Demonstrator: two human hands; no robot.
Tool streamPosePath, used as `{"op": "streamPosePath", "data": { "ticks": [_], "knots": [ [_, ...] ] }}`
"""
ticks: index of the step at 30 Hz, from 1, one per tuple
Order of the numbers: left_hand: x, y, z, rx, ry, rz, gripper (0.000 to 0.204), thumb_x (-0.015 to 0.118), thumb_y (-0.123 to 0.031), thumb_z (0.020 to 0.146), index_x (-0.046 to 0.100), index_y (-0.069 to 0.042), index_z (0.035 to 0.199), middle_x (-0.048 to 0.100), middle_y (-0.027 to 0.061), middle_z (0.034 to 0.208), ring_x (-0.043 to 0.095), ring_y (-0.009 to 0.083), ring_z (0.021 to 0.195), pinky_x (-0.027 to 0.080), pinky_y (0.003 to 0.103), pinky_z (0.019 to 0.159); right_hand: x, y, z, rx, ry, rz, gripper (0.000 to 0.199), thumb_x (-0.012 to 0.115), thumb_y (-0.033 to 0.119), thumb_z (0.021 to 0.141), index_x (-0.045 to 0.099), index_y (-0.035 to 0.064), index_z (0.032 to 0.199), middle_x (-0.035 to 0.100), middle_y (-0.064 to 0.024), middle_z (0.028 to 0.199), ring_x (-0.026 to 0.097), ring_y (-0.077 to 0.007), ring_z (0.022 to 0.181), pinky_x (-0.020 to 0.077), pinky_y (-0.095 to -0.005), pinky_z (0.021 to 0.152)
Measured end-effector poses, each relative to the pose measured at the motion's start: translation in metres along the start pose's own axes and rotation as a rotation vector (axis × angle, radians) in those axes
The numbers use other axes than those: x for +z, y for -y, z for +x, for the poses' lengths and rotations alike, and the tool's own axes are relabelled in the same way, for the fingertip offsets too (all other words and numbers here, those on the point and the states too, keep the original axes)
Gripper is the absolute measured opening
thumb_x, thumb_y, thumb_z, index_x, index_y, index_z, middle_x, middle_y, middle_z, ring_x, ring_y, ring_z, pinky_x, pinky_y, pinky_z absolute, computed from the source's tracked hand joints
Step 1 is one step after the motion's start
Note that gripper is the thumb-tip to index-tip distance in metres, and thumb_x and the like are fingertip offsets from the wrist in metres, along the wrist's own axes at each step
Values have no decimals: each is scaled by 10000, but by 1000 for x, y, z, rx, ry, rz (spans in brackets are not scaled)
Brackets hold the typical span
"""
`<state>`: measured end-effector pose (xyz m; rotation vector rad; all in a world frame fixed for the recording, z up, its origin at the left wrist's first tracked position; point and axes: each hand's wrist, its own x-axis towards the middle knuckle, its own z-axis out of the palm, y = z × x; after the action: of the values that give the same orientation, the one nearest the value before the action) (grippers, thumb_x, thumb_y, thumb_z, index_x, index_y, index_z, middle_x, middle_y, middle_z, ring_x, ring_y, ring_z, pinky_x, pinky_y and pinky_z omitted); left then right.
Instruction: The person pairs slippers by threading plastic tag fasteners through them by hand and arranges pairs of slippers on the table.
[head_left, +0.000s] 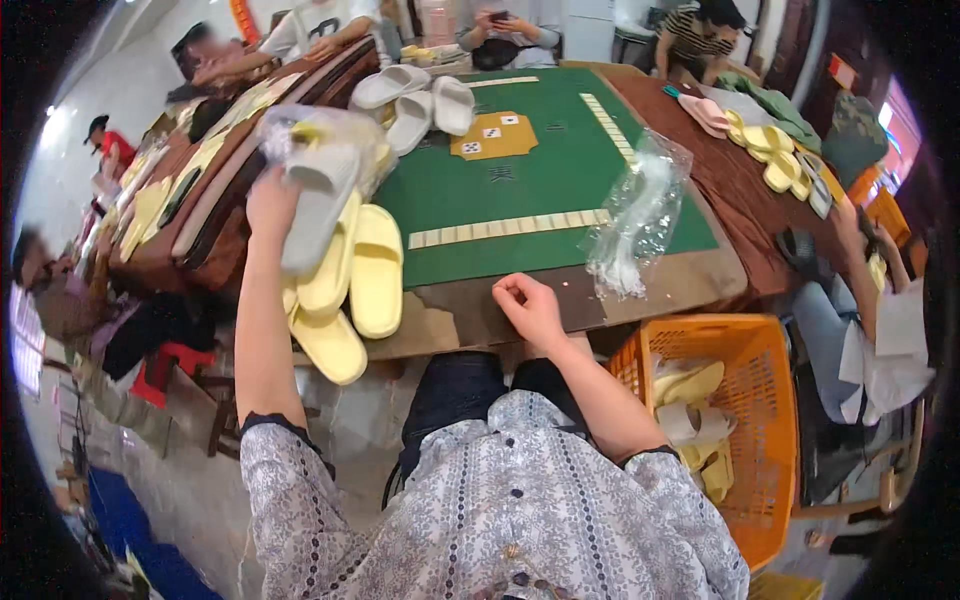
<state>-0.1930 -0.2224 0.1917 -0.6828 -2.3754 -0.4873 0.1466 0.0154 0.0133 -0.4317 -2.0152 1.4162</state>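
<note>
My left hand point(270, 205) is closed at the side of a grey slipper point(322, 205), its fingers partly hidden behind the slipper. Below that slipper, several pale yellow slippers point(377, 275) overlap at the table's left front corner, their ends reaching past the edge. A clear plastic bag point(300, 125) with something yellow in it lies just beyond the grey slipper. My right hand point(530, 308) rests near the front edge of the table, fingers curled in and nothing visible in them.
Grey slippers point(410, 105) lie on the green mat point(500, 190), with rows of tiles point(510, 228) around it. A clear bag with white contents point(645, 215) sits at right. An orange crate point(765, 430) holds slippers by my right side. Other people sit around; more slippers point(770, 145) line the right table.
</note>
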Motion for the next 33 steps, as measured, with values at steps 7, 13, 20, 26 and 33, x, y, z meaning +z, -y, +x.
{"op": "streamPosePath", "data": {
  "ticks": [7, 13, 20, 26, 33],
  "knots": [
    [38, 49, -14, -85, 168, -243, 528, 618, -317, 900, 536, -7, 1319, 655, 232, 1129, 638, 361, 1024, 487, 415, 882, 7, 4, 0, -54, 42, 1, 153, 668, 205, 863, 678, 56, 896, 637, -51, 691, 598, -149, 620, 467, -299, 579],
    [-7, -6, -18, -227, 434, -316, 721, 672, -306, 865, 367, -48, 1465, 594, 264, 1235, 603, 348, 1114, 473, 381, 923, 2, 0, 2, -54, 26, 11, 144, 659, 199, 863, 660, 56, 852, 612, -40, 652, 574, -153, 573, 455, -303, 554],
    [-15, -43, -40, 41, 157, 136, 776, 719, -389, 812, 389, -74, 1440, 471, 318, 1338, 461, 491, 1204, 383, 510, 1026, 1, 3, 1, -53, 32, -31, 159, 664, 218, 863, 666, 59, 867, 626, -60, 672, 598, -168, 598, 467, -313, 567],
    [-30, -116, -85, 377, 111, 20, 653, 753, -292, 791, 504, -89, 1359, 453, 282, 1372, 388, 454, 1270, 329, 516, 1070, 2, 0, 0, -59, 0, -5, 149, 663, 206, 859, 668, 57, 863, 640, -75, 686, 611, -182, 605, 477, -317, 572],
    [24, -114, -139, 511, 530, 94, 615, 782, -324, 723, 592, -124, 1273, 447, 215, 1425, 376, 421, 1320, 298, 522, 1096, 3, 4, -2, -59, 31, -28, 171, 666, 228, 864, 660, 57, 865, 611, -39, 661, 585, -159, 597, 470, -312, 577]
  ]
}}
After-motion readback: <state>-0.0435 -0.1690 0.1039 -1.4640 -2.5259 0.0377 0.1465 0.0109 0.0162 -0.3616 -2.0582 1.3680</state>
